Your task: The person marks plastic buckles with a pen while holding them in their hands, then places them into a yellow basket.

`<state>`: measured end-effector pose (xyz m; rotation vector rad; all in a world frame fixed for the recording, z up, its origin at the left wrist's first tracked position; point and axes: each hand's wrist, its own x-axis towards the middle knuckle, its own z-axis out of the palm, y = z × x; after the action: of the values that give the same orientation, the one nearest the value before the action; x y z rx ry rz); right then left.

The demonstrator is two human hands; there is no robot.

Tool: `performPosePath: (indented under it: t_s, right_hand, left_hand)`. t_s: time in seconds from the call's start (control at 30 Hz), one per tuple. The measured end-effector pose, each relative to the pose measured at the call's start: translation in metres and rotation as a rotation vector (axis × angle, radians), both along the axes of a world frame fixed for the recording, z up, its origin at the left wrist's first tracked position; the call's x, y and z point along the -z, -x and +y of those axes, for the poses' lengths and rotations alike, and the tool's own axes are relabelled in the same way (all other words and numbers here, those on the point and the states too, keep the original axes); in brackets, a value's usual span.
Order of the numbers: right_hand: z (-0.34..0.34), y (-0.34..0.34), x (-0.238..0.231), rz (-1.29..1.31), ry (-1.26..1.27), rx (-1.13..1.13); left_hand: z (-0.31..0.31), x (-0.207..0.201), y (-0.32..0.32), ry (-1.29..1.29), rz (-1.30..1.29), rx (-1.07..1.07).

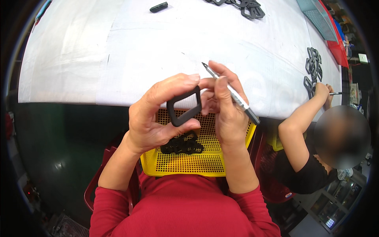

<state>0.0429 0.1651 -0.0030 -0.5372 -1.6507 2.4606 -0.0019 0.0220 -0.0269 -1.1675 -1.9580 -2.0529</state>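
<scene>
My left hand [152,108] grips a black four-sided frame [184,119] with an open middle, thumb below and fingers above. My right hand [231,114] holds a grey marker pen [239,100] between thumb and fingers. The pen's dark tip is bare and points up and to the left, away from the frame. Some right fingertips are near the frame's right side; whether they touch it I cannot tell. Beneath both hands a yellow mesh basket [189,168] rests at my lap, with several more black frames [182,145] inside.
A white-covered table [138,51] spreads ahead. On it lie a black pen cap [158,7] and several black frames [252,10] at the far side. To the right, a co-worker [304,158] holds a pen beside more black frames [314,65]. A blue-grey basket [318,17] stands far right.
</scene>
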Motion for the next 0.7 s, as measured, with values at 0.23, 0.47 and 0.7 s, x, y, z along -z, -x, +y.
performPosePath:
  t_s: [0.23,0.47,0.7]
  right_hand:
    - [0.013,0.001,0.011,0.043,-0.293,0.094]
    - [-0.001,0.001,0.017,0.141,-0.465,0.132]
    - [-0.003,0.004,0.019,0.129,-0.536,0.100]
  left_hand:
    - [-0.006,0.017,-0.004,0.117,-0.225,-0.024]
    - [-0.006,0.022,-0.004,0.079,-0.217,0.003]
    - [-0.004,0.022,-0.003,0.096,-0.133,-0.037]
